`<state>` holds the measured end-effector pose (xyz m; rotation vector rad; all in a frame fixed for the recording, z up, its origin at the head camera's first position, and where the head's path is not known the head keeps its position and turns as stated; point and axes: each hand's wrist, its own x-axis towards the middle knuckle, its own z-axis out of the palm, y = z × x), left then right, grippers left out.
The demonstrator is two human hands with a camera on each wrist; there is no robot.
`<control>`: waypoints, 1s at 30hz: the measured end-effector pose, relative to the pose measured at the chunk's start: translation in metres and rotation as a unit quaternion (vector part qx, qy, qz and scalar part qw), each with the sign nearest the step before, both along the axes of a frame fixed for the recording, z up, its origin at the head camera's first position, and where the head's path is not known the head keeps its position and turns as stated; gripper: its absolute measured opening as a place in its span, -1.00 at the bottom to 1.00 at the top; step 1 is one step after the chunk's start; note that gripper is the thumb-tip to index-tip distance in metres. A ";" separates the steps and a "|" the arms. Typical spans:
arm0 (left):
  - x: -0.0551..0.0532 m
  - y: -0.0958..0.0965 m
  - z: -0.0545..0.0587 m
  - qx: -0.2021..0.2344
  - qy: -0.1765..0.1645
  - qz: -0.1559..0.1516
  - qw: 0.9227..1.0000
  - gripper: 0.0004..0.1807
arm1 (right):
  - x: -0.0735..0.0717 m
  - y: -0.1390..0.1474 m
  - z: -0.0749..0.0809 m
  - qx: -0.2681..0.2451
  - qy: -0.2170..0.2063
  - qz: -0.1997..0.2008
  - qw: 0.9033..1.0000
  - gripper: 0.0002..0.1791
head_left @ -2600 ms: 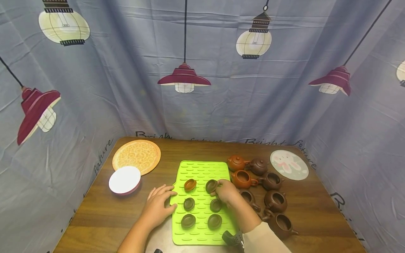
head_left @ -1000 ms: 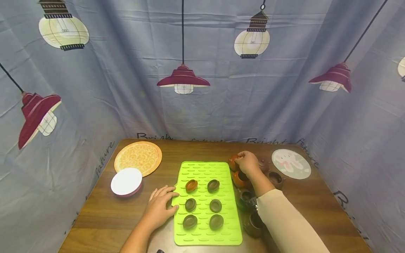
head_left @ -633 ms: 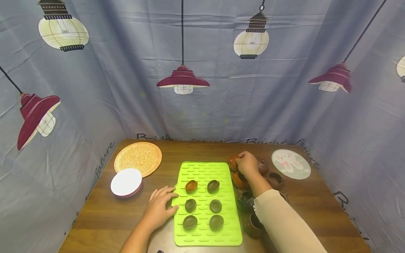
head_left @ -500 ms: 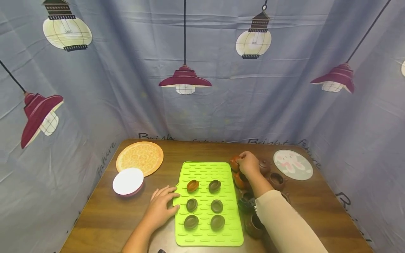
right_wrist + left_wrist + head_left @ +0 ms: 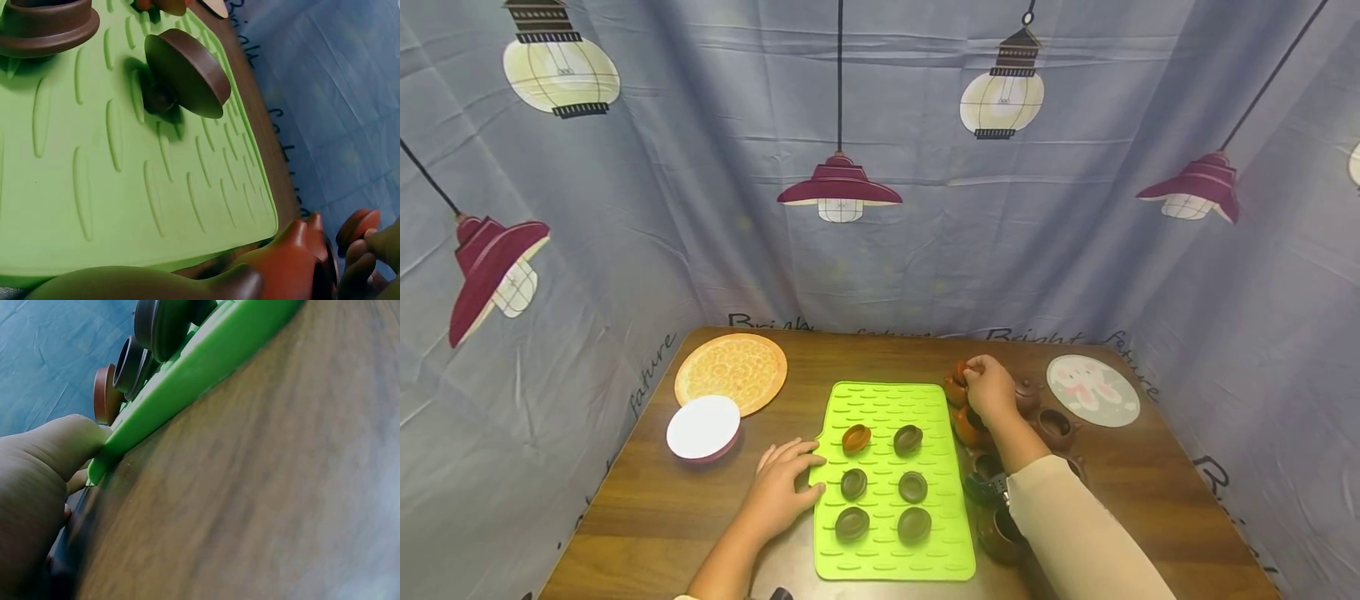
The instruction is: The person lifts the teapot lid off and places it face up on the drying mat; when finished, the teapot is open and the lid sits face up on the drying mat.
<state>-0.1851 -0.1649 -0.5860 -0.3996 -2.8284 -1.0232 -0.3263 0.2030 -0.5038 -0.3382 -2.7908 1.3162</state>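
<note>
Above an orange teapot (image 5: 955,392) at the back right, my right hand (image 5: 990,387) pinches a small orange lid (image 5: 357,228) between thumb and fingers, clear of the pot in the right wrist view. My left hand (image 5: 782,487) rests at the left edge of a bright green ridged mat (image 5: 887,404), thumb and fingertips touching it. Several lids lie knob-down on the mat: an orange lid (image 5: 856,439) and dark brown ones, such as the brown lid (image 5: 190,72). A second orange teapot (image 5: 968,427), lidless, stands nearer, partly behind my right arm.
Several brown teapots, including a brown teapot (image 5: 1055,427), crowd right of the mat, partly hidden by my sleeve. At the left, a white dish (image 5: 703,427) overlaps a pizza-print placemat (image 5: 730,371). A rabbit-print placemat (image 5: 1093,390) lies back right. A curtain (image 5: 880,275) hangs behind.
My right hand left the dark lid on the mat and went to the back orange teapot. Its orange lid has just risen off the pot in my fingers. My left hand stays put.
</note>
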 end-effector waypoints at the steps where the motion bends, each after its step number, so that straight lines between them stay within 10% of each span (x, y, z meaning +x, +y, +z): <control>1: 0.000 0.000 0.000 0.000 0.001 0.000 1.000 -0.59 | 0.001 -0.001 0.001 -0.018 -0.001 0.003 1.000 -0.76; 13: 0.000 0.000 0.002 0.004 -0.001 0.001 1.000 -0.61 | 0.002 -0.016 -0.003 -0.253 -0.020 0.013 0.967 -0.73; 23: -0.001 -0.001 0.001 -0.010 0.001 0.000 1.000 -0.59 | 0.007 -0.040 -0.008 -0.434 -0.074 0.027 0.897 -0.72; 30: 0.000 -0.001 0.001 -0.001 -0.010 0.001 1.000 -0.59 | 0.011 -0.059 -0.011 -0.442 -0.087 0.050 0.891 -0.67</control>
